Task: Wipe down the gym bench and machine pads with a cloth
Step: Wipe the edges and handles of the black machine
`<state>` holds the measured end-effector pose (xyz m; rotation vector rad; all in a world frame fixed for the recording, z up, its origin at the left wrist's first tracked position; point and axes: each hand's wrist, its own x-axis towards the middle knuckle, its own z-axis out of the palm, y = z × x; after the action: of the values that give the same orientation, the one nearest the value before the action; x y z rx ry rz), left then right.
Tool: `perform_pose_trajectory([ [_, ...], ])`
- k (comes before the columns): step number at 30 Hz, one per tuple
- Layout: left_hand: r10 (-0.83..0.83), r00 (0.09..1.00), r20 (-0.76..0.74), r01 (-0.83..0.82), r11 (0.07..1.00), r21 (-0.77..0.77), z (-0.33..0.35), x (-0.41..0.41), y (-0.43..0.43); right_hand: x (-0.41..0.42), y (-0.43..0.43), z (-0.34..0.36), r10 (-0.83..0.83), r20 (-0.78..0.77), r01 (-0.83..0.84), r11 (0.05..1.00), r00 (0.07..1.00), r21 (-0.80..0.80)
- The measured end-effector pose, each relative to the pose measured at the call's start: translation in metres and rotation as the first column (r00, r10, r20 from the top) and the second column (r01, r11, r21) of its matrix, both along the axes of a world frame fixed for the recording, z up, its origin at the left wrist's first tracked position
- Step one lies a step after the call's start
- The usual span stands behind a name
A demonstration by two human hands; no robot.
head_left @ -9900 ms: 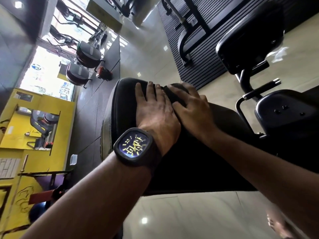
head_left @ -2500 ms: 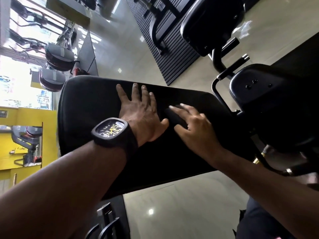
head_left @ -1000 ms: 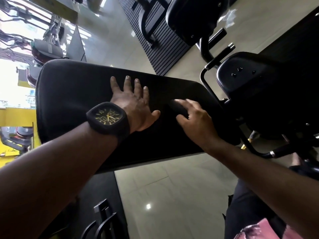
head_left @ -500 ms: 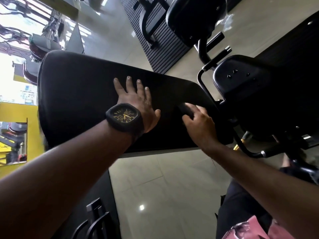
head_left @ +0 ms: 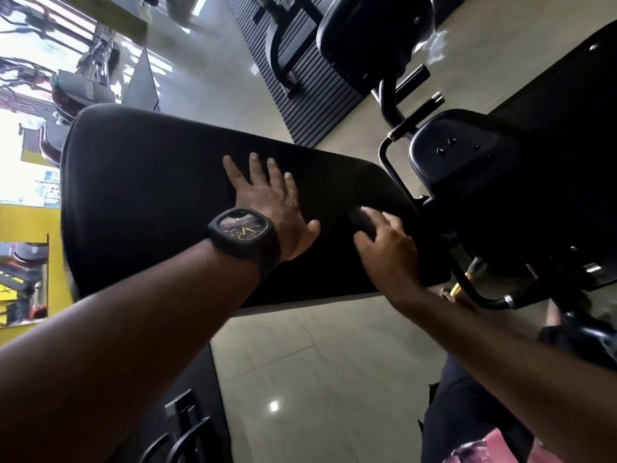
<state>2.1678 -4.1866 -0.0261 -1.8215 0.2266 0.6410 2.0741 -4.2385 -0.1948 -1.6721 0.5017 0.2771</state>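
Reaching over the pale glossy tiled floor (head_left: 317,362), the left hand (head_left: 270,208) lies palm-down on the long black padded vinyl bench pad (head_left: 150,195). Its fingers are straight and spread, the thumb out to the right. A chunky black square-faced wristwatch (head_left: 245,237) sits on its wrist. Just right of it, the right hand (head_left: 387,248) curls its fingers and thumb around a small dark cloth (head_left: 358,222), bunched against the bench pad near its right end. Beyond that end stands a black moulded seat pad (head_left: 467,162). Farther off, a second black cushioned pad (head_left: 367,38) sits on a curved black steel post (head_left: 387,101), beside a black ribbed floor mat (head_left: 310,95). At the left edge is a yellow wall (head_left: 23,222).
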Motion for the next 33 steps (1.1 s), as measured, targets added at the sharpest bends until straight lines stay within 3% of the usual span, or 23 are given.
perform_pose_trajectory([
  [3,0.01,1.0,-0.003,-0.01,1.0,0.006,-0.005,0.003,-0.001,-0.022,0.005,0.025,0.024,0.121,-0.025,1.0,0.992,0.006],
  [8,0.002,1.0,-0.014,-0.002,1.0,0.0,-0.005,0.008,0.001,0.018,0.0,0.019,0.065,0.309,-0.098,0.991,0.949,0.091],
  [14,-0.021,0.998,-0.061,0.017,0.998,-0.055,0.019,0.025,0.011,0.025,0.005,0.008,0.026,0.044,-0.027,0.999,0.999,0.023],
  [19,-0.025,0.997,-0.076,0.022,0.999,-0.041,0.012,0.028,0.009,0.044,0.006,0.039,0.036,0.323,-0.073,0.992,0.946,0.104],
  [21,-0.018,0.998,-0.068,0.014,0.999,-0.047,0.011,0.029,0.009,0.065,0.007,0.032,0.061,0.301,-0.093,0.991,0.952,0.094],
  [26,0.014,0.997,-0.081,-0.016,0.999,-0.028,0.002,0.036,0.006,0.062,0.008,0.01,0.037,0.066,-0.04,0.999,0.997,0.035],
  [33,0.001,0.998,-0.061,-0.005,0.998,-0.058,-0.005,0.04,0.008,0.092,0.008,0.026,0.042,0.329,-0.093,0.985,0.944,0.143],
])
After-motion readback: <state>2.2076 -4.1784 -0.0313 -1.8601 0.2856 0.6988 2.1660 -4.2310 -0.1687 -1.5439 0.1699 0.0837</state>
